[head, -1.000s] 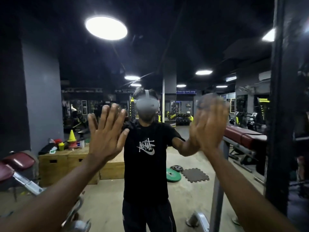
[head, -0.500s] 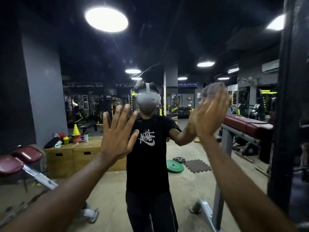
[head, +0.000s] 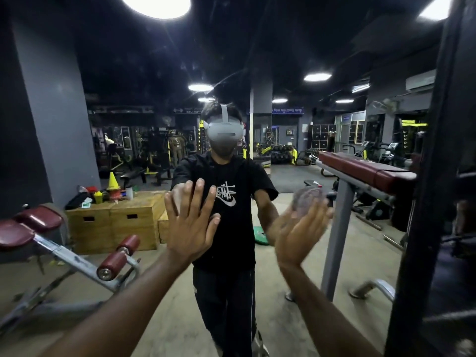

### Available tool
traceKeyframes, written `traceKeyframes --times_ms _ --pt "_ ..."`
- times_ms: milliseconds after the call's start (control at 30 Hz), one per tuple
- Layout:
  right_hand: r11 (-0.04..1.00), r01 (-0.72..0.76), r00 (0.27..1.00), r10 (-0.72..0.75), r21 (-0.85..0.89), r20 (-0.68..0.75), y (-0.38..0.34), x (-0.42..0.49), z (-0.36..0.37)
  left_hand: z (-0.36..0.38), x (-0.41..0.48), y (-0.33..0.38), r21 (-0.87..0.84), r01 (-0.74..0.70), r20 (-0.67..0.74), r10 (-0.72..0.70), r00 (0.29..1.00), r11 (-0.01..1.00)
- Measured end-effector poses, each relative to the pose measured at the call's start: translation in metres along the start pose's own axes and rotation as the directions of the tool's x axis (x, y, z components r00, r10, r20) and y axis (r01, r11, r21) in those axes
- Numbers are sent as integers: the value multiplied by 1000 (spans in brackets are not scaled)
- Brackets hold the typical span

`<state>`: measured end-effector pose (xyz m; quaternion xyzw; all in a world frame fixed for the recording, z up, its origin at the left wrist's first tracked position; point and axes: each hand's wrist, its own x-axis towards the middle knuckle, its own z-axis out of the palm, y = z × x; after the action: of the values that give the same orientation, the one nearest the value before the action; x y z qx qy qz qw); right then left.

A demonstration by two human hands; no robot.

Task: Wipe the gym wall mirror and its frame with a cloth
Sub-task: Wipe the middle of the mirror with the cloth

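Mirror (head: pixel 283 60), smooth glossy glass, fills the view ahead, with its straight black frame (head: pixel 438 150) upright at right. Left hand (head: pixel 192 222) lies flat on the glass, fingers spread. Right hand (head: pixel 298 235), apart from it and blurred, has straight fingers; whether a cloth lies under it cannot be told.

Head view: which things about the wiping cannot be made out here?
Right hand, head view: motion blur hides its grip and whether the grey smear at its fingertips is a cloth.
Mirror frame, head view: dark, cut off by the top and bottom edges.
Mirror, head view: dirt too faint to see.
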<state>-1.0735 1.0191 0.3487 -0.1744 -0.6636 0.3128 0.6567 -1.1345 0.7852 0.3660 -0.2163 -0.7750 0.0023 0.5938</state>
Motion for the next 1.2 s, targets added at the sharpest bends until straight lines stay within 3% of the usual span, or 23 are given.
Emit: traceKeyframes --times_ms 67,167,200,233,267,333,367,433,500,600,633,667,700,767,800,833,867,933,1000,1067,1100,1133,1200 --pt "980 197 972 -195 1 127 -14 -41 10 -2 -1 0 -4 -2 12 2 1000 1000" --pt "766 642 713 -596 -4 370 7 -49 12 -6 -2 -3 -28 -10 46 11 999 1000" --pt "700 714 641 -649 -9 409 19 -34 7 -8 -2 -4 -39 -19 56 21 998 999" --pt "688 725 626 -644 -25 439 30 -18 1 -10 -2 -6 -47 -26 60 29 998 999" --pt "755 654 691 -572 -44 442 37 -1 -7 -12 -4 -11 -52 -20 59 23 998 998" --pt "955 289 928 -260 -72 268 43 18 -19 -16 -4 -24 -60 37 57 -34 998 997" --pt "987 146 976 -133 -65 172 35 15 -18 -18 -2 -34 -53 58 53 -55 997 997" --pt "979 182 977 -170 -89 125 10 -5 -7 -22 4 -50 -18 37 46 -36 998 999" --pt "891 452 872 -431 -42 231 -13 -26 10 -27 16 -59 6 36 14 -36 999 999" --pt "582 811 533 -780 66 329 -40 -14 26 -38 50 -68 8 117 -6 -117 993 993" --pt "525 848 475 -814 75 334 -52 3 25 -42 62 -75 0 136 4 -136 991 991" --pt "549 834 508 -799 47 323 -62 23 23 -45 71 -82 -13 148 21 -147 989 989" --pt "652 758 628 -723 -16 289 -70 46 22 -47 77 -91 -20 144 35 -143 989 989" --pt "914 391 920 -384 -106 85 -80 86 22 -45 79 -106 17 107 40 -108 993 994" --pt "978 200 980 -201 -66 -7 -87 93 22 -44 77 -108 53 87 38 -89 995 995" --pt "994 105 993 -107 -36 -42 -98 87 27 -42 75 -107 71 80 29 -82 996 994" --pt "992 121 992 -122 -28 -32 -111 75 34 -41 75 -105 64 87 18 -88 996 994" --pt "923 381 922 -376 -48 94 -129 32 48 -40 78 -97 12 117 16 -117 993 993" --pt "723 689 708 -659 -44 253 -124 12 52 -43 78 -97 -17 120 37 -119 992 993" --pt "571 821 542 -786 11 297 -113 43 43 -51 77 -106 -20 74 46 -73 996 997" --pt "566 824 536 -790 19 298 -109 63 37 -55 79 -115 -20 52 46 -51 998 998" --pt "605 796 585 -759 -22 284 -105 83 30 -59 81 -123 -21 45 35 -45 998 999" --pt "814 565 822 -543 -133 171 -109 113 23 -63 85 -143 2 79 6 -79 997 997"
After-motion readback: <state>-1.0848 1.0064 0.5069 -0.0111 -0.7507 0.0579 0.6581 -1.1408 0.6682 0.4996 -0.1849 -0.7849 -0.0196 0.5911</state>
